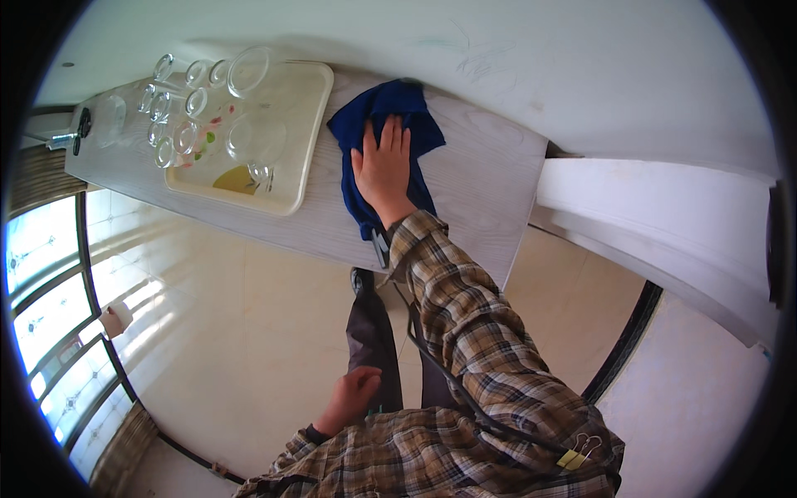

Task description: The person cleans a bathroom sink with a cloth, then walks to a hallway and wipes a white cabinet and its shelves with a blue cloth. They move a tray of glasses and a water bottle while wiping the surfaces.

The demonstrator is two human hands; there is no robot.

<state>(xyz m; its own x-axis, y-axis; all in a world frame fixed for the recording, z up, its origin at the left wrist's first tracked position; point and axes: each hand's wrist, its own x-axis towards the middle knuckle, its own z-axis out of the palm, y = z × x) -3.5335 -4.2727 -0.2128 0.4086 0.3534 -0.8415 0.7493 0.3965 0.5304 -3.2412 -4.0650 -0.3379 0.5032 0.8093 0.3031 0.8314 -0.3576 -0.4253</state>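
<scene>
A dark blue cloth point(423, 124) lies spread and rumpled on the pale wood-grain tabletop point(485, 149). My right hand point(385, 168) rests flat on it, palm down, fingers extended towards the wall. Just below the cloth, partly under my right sleeve, a dark flat object point(380, 249) sits near the table's front edge; I cannot tell what it is. My left hand point(352, 395) hangs low in front of my body with its fingers curled, away from the table. Whether it holds anything does not show.
Left of the cloth, a cream tray point(299, 193) with a floral print carries several glasses and a larger glass vessel point(249, 71). Black-handled scissors point(83, 124) lie at the table's far left end. A wall point(473, 37) runs behind; a white ledge point(622, 187) adjoins at right.
</scene>
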